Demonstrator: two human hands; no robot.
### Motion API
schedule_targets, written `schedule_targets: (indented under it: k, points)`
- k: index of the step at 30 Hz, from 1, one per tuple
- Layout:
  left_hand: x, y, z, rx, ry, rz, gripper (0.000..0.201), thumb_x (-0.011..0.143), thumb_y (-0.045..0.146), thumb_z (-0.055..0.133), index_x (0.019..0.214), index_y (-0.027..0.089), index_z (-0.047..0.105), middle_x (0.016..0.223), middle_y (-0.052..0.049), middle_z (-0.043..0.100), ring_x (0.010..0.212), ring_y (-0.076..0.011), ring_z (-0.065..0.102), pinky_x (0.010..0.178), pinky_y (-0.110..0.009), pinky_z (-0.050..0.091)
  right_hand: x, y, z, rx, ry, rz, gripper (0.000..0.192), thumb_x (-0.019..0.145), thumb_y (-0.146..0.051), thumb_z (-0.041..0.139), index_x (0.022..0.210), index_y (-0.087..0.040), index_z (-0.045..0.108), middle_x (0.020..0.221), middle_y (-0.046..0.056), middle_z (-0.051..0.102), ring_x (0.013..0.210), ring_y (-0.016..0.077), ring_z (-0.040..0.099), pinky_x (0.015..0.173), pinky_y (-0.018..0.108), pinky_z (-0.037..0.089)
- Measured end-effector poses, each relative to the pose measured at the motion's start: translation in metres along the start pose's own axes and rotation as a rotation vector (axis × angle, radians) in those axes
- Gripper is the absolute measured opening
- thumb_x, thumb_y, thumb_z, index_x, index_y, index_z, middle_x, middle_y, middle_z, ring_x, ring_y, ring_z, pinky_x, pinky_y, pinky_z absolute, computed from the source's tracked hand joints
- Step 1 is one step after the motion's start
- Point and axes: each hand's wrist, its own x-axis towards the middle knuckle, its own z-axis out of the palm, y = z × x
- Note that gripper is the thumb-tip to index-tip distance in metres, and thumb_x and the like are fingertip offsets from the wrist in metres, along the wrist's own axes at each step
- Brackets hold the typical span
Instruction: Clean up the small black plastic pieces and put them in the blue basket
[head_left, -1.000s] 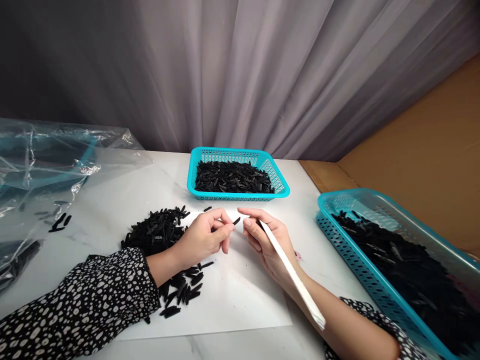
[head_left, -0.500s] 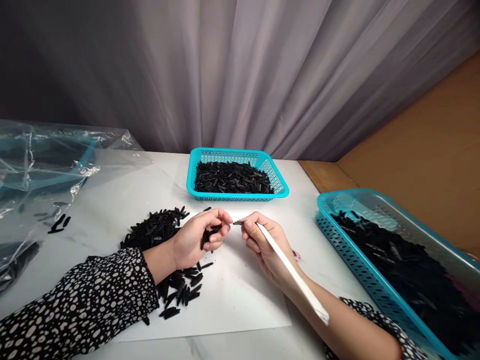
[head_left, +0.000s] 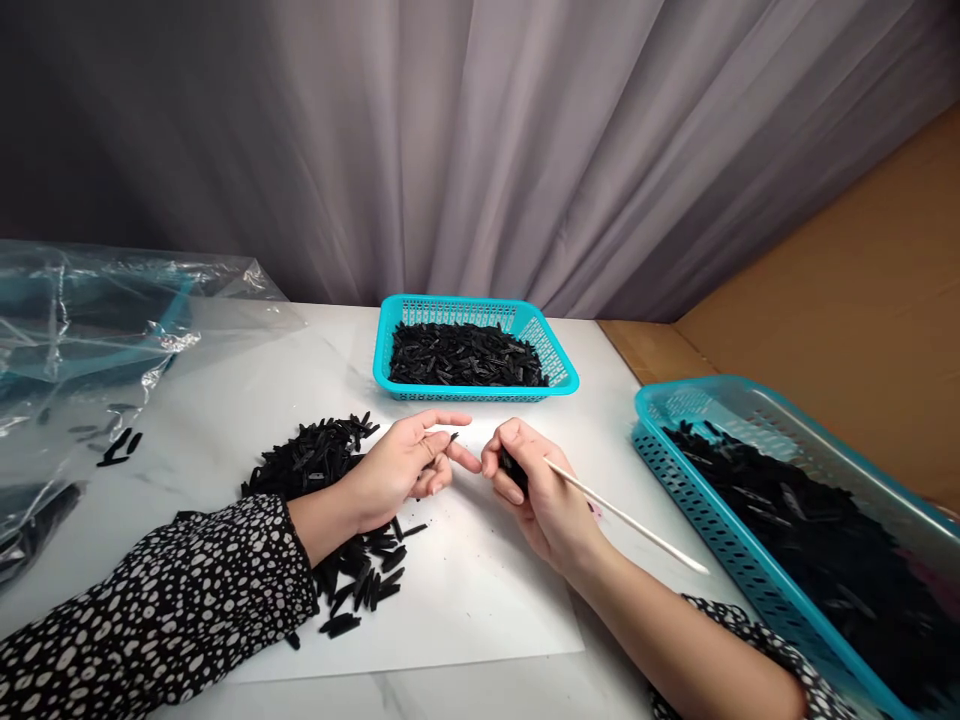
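Observation:
My left hand [head_left: 401,468] is held over the front of the white sheet, its index finger stretched out and its thumb bent in. A small black sliver [head_left: 454,437] pokes out by the thumb tip, pinched there. Close by on the right, my right hand [head_left: 546,492] is closed around a slim white tool [head_left: 630,522], whose long handle slants back over the wrist. Something black [head_left: 514,470] shows between its curled fingers; its kind is not clear. A heap of black, flat, elongated pieces [head_left: 315,455] lies beneath and beside my left hand.
A turquoise basket [head_left: 480,391] of black pieces stands behind the hands. A larger turquoise basket [head_left: 697,520], also holding black pieces, is at the right. Clear plastic [head_left: 217,280] covers the left side. A white sheet [head_left: 487,610] lies on the table; a brown panel [head_left: 847,290] rises at right.
The white tool has turned in my right hand, its rear end swinging rightward and up. My left index finger has stretched out. Black material now shows within my right fingers.

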Motion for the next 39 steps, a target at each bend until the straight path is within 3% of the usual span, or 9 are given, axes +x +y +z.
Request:
schedule_targets:
  k: [8, 12, 16, 18, 20, 23, 28, 33, 39]
  points:
    - [-0.003, -0.002, 0.003, 0.211, -0.019, 0.115, 0.029, 0.092, 0.038, 0.054, 0.115, 0.021, 0.046, 0.057, 0.008, 0.057, 0.04, -0.0062, 0.032, 0.043, -0.02, 0.022, 0.001, 0.005, 0.001, -0.165, -0.032, -0.037, 0.03, 0.083, -0.046, 0.069, 0.095, -0.018, 0.067, 0.065, -0.004, 0.055, 0.044, 0.0053, 0.03, 0.041, 0.022, 0.017]
    - [-0.004, -0.002, 0.002, 0.235, -0.042, 0.124, 0.041, 0.09, 0.043, 0.058, 0.121, 0.02, 0.046, 0.054, 0.008, 0.055, 0.041, -0.0066, 0.027, 0.044, -0.021, 0.019, 0.004, 0.009, -0.002, -0.267, -0.03, -0.068, 0.032, 0.079, -0.048, 0.073, 0.077, -0.017, 0.066, 0.057, -0.005, 0.051, 0.043, 0.0055, 0.028, 0.041, 0.023, 0.018]
    - [-0.005, 0.002, 0.002, 0.201, 0.004, 0.153, 0.034, 0.093, 0.049, 0.051, 0.105, 0.018, 0.055, 0.046, 0.012, 0.034, 0.042, -0.0072, 0.019, 0.043, -0.022, 0.015, 0.004, 0.008, -0.002, -0.213, 0.015, -0.081, 0.032, 0.072, -0.048, 0.079, 0.081, -0.018, 0.071, 0.057, -0.004, 0.053, 0.043, 0.0058, 0.028, 0.041, 0.024, 0.018]
    - [-0.005, 0.005, 0.002, 0.095, 0.015, 0.092, 0.023, 0.094, 0.039, 0.047, 0.096, 0.018, 0.054, 0.05, 0.012, 0.029, 0.042, -0.0067, 0.014, 0.043, -0.022, 0.011, 0.002, 0.006, -0.001, -0.187, 0.033, -0.083, 0.031, 0.072, -0.046, 0.08, 0.084, -0.019, 0.073, 0.057, -0.004, 0.053, 0.043, 0.0063, 0.029, 0.042, 0.024, 0.018]
    - [-0.005, 0.008, 0.002, 0.006, 0.022, 0.03, 0.009, 0.09, 0.025, 0.047, 0.094, 0.019, 0.052, 0.055, 0.011, 0.034, 0.042, -0.0052, 0.015, 0.043, -0.022, 0.011, 0.001, 0.005, 0.0, -0.169, 0.048, -0.087, 0.029, 0.071, -0.045, 0.081, 0.083, -0.019, 0.073, 0.057, -0.004, 0.054, 0.043, 0.0063, 0.029, 0.042, 0.025, 0.018]
    - [-0.005, 0.007, 0.002, -0.026, 0.041, -0.006, 0.012, 0.087, 0.019, 0.048, 0.099, 0.018, 0.05, 0.063, 0.008, 0.05, 0.04, -0.0031, 0.021, 0.044, -0.021, 0.015, 0.0, 0.004, 0.0, -0.15, 0.05, -0.105, 0.029, 0.07, -0.045, 0.081, 0.082, -0.019, 0.073, 0.058, -0.004, 0.054, 0.043, 0.0057, 0.028, 0.042, 0.024, 0.018]
    - [-0.002, 0.002, 0.001, 0.006, -0.005, 0.051, 0.023, 0.092, 0.042, 0.054, 0.092, 0.02, 0.046, 0.059, 0.004, 0.062, 0.038, -0.0033, 0.019, 0.043, -0.021, 0.015, 0.0, 0.003, 0.001, -0.141, 0.063, -0.096, 0.029, 0.071, -0.045, 0.081, 0.081, -0.018, 0.072, 0.058, -0.004, 0.054, 0.043, 0.0051, 0.028, 0.042, 0.024, 0.018]
    - [-0.001, 0.001, 0.0, 0.042, 0.042, 0.091, 0.045, 0.075, 0.056, 0.074, 0.076, 0.019, 0.048, 0.045, 0.006, 0.054, 0.04, -0.005, 0.028, 0.044, -0.022, 0.014, -0.003, -0.001, 0.005, -0.12, 0.064, -0.065, 0.031, 0.073, -0.047, 0.079, 0.077, -0.018, 0.067, 0.059, -0.004, 0.053, 0.043, 0.0053, 0.026, 0.042, 0.024, 0.016]
    - [0.0, 0.004, 0.0, 0.002, 0.119, 0.126, 0.05, 0.064, 0.055, 0.083, 0.082, 0.012, 0.065, 0.066, -0.003, 0.07, 0.041, -0.0022, 0.023, 0.045, -0.024, 0.011, -0.004, -0.001, 0.005, -0.084, 0.042, -0.053, 0.038, 0.078, -0.049, 0.074, 0.067, -0.019, 0.055, 0.061, -0.004, 0.053, 0.043, 0.0049, 0.022, 0.042, 0.023, 0.014]
